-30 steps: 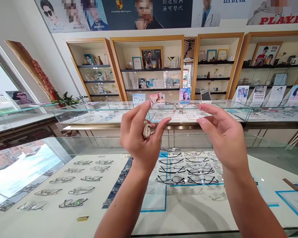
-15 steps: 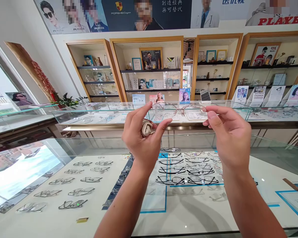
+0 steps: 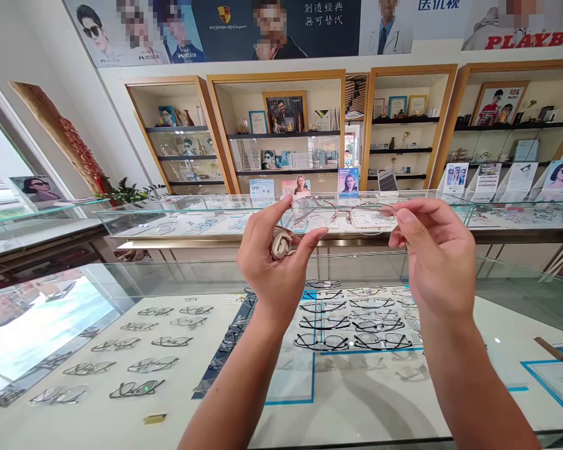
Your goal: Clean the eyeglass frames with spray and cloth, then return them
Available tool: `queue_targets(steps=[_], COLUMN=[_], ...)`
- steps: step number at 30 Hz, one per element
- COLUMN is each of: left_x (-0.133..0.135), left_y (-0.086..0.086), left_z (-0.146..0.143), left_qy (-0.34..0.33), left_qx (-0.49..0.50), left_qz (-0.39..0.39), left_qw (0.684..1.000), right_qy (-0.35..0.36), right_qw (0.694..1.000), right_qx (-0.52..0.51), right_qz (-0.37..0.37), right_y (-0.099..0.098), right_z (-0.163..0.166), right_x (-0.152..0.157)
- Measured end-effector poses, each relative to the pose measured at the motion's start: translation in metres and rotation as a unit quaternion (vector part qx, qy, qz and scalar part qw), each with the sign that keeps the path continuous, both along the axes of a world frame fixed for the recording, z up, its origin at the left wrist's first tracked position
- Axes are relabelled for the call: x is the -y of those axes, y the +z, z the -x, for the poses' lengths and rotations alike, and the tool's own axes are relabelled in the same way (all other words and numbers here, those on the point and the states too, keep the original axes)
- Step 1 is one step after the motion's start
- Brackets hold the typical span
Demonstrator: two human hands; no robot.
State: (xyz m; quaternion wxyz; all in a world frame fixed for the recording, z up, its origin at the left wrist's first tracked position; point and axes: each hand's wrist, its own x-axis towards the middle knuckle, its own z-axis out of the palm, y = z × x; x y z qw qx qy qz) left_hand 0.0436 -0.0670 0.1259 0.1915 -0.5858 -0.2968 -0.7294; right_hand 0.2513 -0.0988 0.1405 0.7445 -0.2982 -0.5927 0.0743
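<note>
The right hand (image 3: 438,253) has closed its pinch on the glasses (image 3: 341,215), likely steadying them; the left hand (image 3: 272,278), thumb spread, seemingly grips cloth (image 3: 280,244) under its forefinger.

From my end of the feed, I read "MOLSION" in white on the left poster (image 3: 145,37). On the dark banner (image 3: 234,44) beside it I make out "PORSHE" under a crest, its script word unclear, and "創造經典 無可替代". The pale panel (image 3: 431,28) carries blue characters, cut by the top edge, resembling "医优视". I see red "PLAYBO", cropped at right, on the far poster (image 3: 520,45), and "HOYA" on the framed picture (image 3: 285,114). The upright cards' (image 3: 516,181) print is too small for me.
</note>
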Motion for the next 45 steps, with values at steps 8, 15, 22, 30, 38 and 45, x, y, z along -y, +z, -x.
queue_targets(steps=[8,15,22,30,38,45], left_x=[0.002,0.007,0.008,0.004,0.008,0.019], left_y=[0.000,0.002,0.002,0.010,0.010,0.002], left_z=[-0.002,-0.006,-0.009,-0.006,-0.012,-0.016], left_qy=[-0.037,-0.092,-0.177,-0.472,-0.644,-0.673], left_qx=[0.012,0.042,0.090,0.205,0.201,0.210], left_qz=[0.022,0.044,0.070,0.321,0.490,0.550], left_qw=[0.999,0.994,0.978,0.795,0.551,0.448], right_qy=[0.020,0.019,0.075,0.147,0.159,0.153], right_qw=[1.000,0.999,0.995,0.988,0.978,0.978], right_qx=[-0.013,-0.031,-0.063,0.053,0.113,0.104], right_qz=[0.017,0.031,0.036,-0.013,-0.076,-0.098], right_y=[0.002,0.003,0.002,0.000,-0.003,-0.005], right_z=[0.000,0.000,-0.001,0.000,0.003,0.007], right_x=[0.002,0.000,-0.003,-0.011,-0.015,-0.010])
